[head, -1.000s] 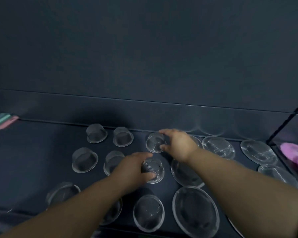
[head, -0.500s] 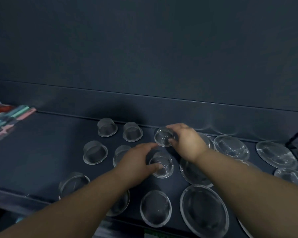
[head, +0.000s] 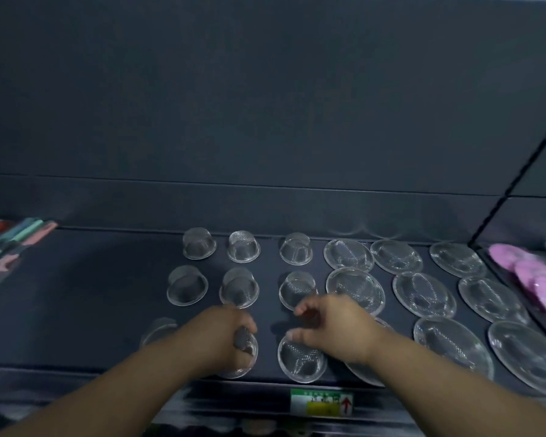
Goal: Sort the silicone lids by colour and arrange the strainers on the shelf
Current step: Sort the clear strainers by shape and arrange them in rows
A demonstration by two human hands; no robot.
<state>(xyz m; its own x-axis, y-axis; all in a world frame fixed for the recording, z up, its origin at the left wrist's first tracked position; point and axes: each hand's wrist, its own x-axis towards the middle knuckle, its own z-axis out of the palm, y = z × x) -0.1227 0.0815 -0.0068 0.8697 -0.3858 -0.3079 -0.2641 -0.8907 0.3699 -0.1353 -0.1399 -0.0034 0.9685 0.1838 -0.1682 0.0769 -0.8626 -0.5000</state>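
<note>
Though blurred, pink lids (head: 534, 279) rightward.

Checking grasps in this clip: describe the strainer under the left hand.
The strainer is a small round cup of grey metal mesh with a shiny flat rim, upside down, dome up, in the front row of the shelf near its edge. The left hand covers most of it, fingers curled over the dome.

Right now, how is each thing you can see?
Left hand: grips the front strainer.
Right hand: fingers loosely curled, holding nothing.
Small strainers: rim down, in rows.
Big strainers: lying flat, in rows.
Pink lids: piled in the right compartment.
</note>
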